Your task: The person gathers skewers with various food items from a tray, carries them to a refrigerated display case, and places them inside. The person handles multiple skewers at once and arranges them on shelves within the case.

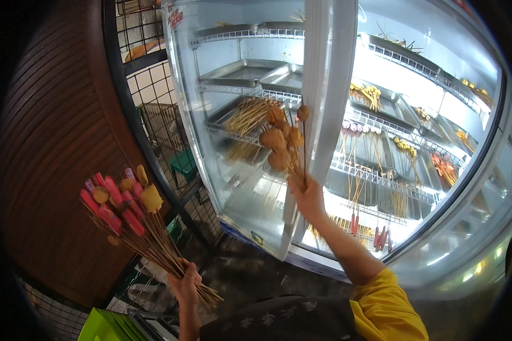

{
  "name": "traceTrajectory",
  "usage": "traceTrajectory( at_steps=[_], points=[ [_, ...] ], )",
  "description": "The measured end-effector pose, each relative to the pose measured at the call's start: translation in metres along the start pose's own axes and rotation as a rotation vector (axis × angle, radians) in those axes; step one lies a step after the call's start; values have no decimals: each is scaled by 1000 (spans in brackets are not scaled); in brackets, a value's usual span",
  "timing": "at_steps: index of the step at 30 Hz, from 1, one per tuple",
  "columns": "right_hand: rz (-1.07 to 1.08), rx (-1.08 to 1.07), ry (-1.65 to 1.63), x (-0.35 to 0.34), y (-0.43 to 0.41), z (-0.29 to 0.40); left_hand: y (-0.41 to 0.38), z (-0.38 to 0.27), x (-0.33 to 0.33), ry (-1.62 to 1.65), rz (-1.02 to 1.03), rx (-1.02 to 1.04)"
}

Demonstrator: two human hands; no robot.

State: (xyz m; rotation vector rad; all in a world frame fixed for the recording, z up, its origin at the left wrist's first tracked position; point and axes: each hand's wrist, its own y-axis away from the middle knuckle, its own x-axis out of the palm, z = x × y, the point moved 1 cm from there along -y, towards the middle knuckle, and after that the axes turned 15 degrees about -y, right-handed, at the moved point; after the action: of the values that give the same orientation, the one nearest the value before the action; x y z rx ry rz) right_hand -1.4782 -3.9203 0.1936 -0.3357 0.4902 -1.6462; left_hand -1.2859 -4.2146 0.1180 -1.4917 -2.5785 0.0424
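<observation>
My left hand (pixel 184 279) is closed around a large bunch of skewers (pixel 119 198), whose upper ends bear pink-wrapped sausages and yellowish pieces. Raised before the refrigerator, my right hand (pixel 306 194) grips a smaller bunch of skewers with brown, roundish pieces (pixel 279 138). The glass-door refrigerator (pixel 330 128) has a sliding glass door at the left, and its right part shows lit wire shelves. Metal trays (pixel 392 108) on these shelves hold skewers with yellow, whitish and orange-red food. Through the left glass, a tray (pixel 215 117) of bare-ended skewers is visible.
A dark wooden slatted panel (pixel 59 128) and a black wire grille (pixel 149 89) stand at the left. Below are a bright green container (pixel 104 326) and chains. A green stool (pixel 183 164) shows behind the grille. Dark floor (pixel 239 273) lies below the refrigerator.
</observation>
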Motion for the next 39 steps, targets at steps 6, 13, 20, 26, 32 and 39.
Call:
traceTrajectory(
  at_steps=[6,13,20,26,32,39],
  points=[
    [359,111,-523,-31,71,73,-21,-1,8,-20,30,82],
    [306,574,-885,-69,48,94,-37,22,-4,32,-128,112],
    [261,731,-1029,-32,65,43,-57,0,-63,-11,-280,164],
    [444,733,-1028,10,79,46,-76,1,-106,28,-317,184],
    [542,710,-962,47,40,62,-82,6,-140,0,-374,154],
    [578,703,-1314,91,-59,58,-65,7,-146,-45,-557,121]
  ],
)
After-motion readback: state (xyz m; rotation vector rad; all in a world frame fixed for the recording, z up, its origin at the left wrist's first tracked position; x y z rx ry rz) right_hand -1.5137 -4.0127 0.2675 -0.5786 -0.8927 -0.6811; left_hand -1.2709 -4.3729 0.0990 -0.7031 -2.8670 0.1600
